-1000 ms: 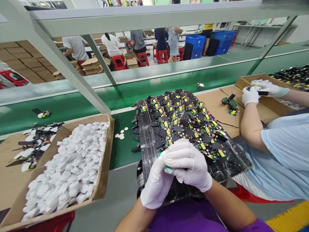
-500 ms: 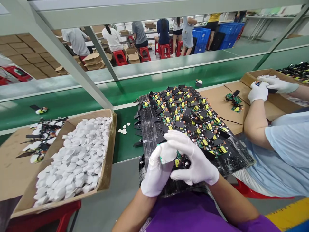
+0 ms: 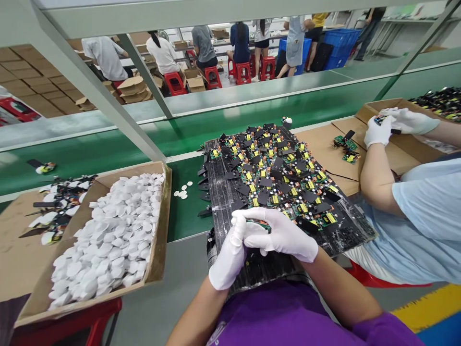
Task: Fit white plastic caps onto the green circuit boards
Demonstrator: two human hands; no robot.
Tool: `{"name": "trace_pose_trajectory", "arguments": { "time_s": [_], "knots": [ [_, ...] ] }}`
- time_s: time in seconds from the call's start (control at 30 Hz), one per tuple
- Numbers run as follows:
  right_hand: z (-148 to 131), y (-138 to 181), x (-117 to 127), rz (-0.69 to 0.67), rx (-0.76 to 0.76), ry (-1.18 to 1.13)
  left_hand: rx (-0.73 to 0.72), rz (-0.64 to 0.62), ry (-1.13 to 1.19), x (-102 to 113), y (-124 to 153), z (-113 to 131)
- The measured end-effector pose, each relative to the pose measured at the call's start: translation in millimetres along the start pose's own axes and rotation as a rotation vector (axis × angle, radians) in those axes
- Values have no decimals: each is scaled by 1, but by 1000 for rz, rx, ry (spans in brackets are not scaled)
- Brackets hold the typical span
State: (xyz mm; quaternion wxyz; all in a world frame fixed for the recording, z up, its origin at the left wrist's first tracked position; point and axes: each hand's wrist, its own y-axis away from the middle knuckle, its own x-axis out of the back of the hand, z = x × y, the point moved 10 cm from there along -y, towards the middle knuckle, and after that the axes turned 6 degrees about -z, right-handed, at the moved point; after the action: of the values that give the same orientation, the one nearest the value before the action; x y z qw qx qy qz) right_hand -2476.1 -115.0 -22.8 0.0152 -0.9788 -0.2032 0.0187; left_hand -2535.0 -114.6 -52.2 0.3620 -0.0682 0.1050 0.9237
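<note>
- No text, label, brand, number or sign can be read anywhere in the view.
- The circuit boards (image 3: 277, 178) heaped on the black tray (image 3: 345, 238) carry yellow parts, but any print on them is too small to make out.
- The cardboard box (image 3: 158, 230) of white discs (image 3: 108, 240) shows no legible marking on its walls.
</note>
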Motion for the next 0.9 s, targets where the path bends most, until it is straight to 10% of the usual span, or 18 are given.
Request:
{"name": "trace_pose_trajectory", "arguments": {
  "time_s": [0.47,0.73,0.9],
  "knots": [
    [1,2,-6,-89,-55,-264,-77,84,65,2,5,-2],
    [-9,7,5,127,57,22,-122,26,66,-5,9,8],
    [-21,10,-10,-74,138,151,-36,-84,-37,-11,11,11]
  ]
}}
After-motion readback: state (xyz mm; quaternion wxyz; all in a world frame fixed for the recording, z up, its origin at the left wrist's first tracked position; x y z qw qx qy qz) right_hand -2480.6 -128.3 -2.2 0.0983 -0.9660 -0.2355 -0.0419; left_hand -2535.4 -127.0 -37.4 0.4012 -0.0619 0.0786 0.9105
